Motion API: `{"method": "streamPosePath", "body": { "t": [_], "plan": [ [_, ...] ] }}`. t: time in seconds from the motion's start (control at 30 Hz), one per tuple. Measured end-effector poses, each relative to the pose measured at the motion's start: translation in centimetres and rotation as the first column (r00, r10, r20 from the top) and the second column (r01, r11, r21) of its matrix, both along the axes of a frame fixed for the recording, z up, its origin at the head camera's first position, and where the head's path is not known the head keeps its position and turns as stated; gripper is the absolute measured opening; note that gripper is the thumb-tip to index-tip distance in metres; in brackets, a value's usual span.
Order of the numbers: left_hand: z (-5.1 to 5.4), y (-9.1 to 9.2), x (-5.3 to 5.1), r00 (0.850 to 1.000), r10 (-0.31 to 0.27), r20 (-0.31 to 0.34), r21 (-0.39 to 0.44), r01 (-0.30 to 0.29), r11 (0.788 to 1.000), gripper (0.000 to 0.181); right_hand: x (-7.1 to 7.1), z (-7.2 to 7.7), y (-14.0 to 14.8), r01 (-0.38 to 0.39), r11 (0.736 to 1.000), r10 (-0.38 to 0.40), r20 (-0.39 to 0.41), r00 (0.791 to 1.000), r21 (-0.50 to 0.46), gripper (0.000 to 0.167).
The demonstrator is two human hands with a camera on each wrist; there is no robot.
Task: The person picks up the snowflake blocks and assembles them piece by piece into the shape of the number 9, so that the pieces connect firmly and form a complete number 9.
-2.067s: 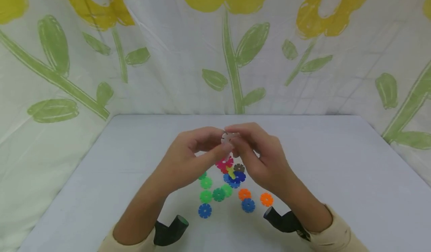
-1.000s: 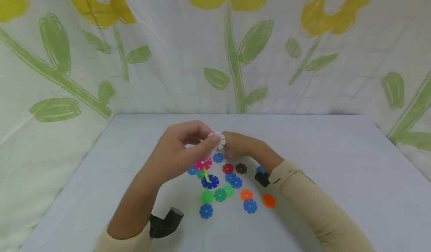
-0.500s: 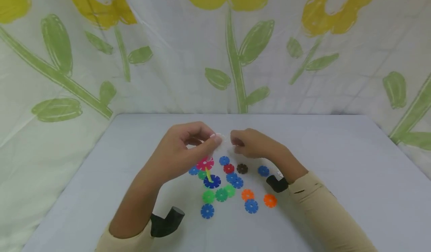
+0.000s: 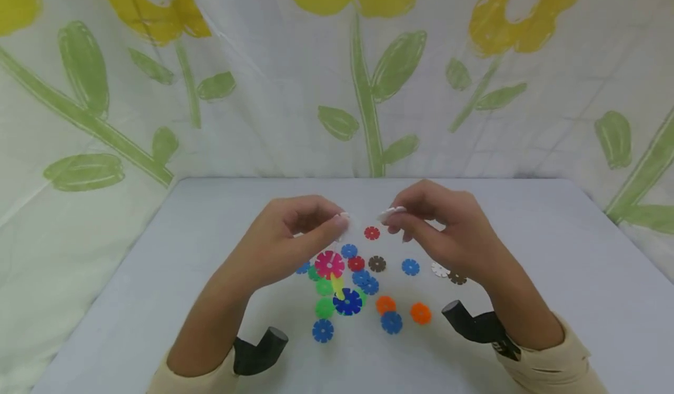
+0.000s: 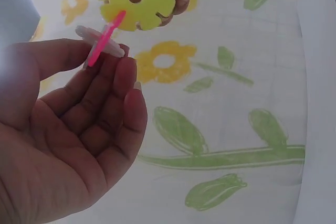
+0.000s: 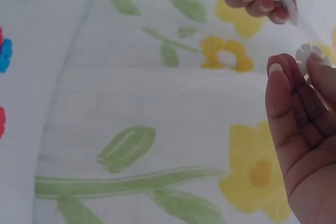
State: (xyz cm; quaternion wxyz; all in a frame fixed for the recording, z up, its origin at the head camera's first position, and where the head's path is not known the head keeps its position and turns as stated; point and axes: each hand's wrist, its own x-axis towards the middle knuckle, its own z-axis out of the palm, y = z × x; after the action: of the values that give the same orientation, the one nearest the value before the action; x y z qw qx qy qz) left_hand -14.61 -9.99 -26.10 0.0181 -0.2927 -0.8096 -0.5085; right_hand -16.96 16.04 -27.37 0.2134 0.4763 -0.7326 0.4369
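My left hand (image 4: 286,247) pinches a white notched disc (image 4: 343,217) between thumb and fingers. From it hangs a joined chain: a pink disc (image 4: 329,264), a yellow disc (image 4: 337,287) and a dark blue disc (image 4: 348,302). In the left wrist view the pink disc (image 5: 106,39) crosses the white one and slots into the yellow disc (image 5: 136,3). My right hand (image 4: 447,230) pinches a separate white disc (image 4: 392,213), apart from the chain; the right wrist view shows this disc (image 6: 310,60) partly behind the thumb.
Loose discs lie on the white table (image 4: 210,300) below the hands: several blue (image 4: 411,267) and green (image 4: 325,308), two orange (image 4: 420,313), two red (image 4: 371,233), brown ones (image 4: 377,264) and a white one (image 4: 439,269). A flower-patterned cloth (image 4: 274,89) hangs behind.
My right hand has come up from the table with a white disc in its fingers, uncovering a red disc. The chain under my left hand has shifted slightly right and lower in view.
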Motion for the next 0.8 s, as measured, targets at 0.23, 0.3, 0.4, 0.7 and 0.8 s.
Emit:
{"method": "streamPosePath", "body": {
  "t": [0.23,0.3,0.4,0.7,0.8],
  "plan": [
    [0.0,0.5,0.3,0.997,-0.071,0.035,0.069,0.069,0.995,0.017,0.6,0.2,-0.7,-0.007,0.999,0.011,-0.095,0.995,0.050,0.034],
    [0.0,0.5,0.3,0.997,-0.073,0.029,0.076,0.071,0.995,0.017,0.8,0.3,-0.8,-0.003,0.998,0.011,-0.126,0.992,0.063,0.037],
    [-0.1,0.6,0.3,0.997,-0.072,0.027,0.082,0.069,0.994,0.016,1.1,0.5,-0.9,0.031,0.996,-0.015,-0.179,0.984,0.087,0.037],
    [0.3,1.1,1.6,0.999,-0.033,-0.040,0.048,0.035,0.998,0.013,3.2,0.6,-1.2,0.175,0.974,-0.112,-0.363,0.925,0.144,0.011],
    [0.4,1.3,2.1,0.998,-0.042,-0.048,0.034,0.043,0.998,0.011,3.7,0.3,-1.4,0.176,0.977,-0.115,-0.395,0.912,0.122,0.023]
  ]
}}
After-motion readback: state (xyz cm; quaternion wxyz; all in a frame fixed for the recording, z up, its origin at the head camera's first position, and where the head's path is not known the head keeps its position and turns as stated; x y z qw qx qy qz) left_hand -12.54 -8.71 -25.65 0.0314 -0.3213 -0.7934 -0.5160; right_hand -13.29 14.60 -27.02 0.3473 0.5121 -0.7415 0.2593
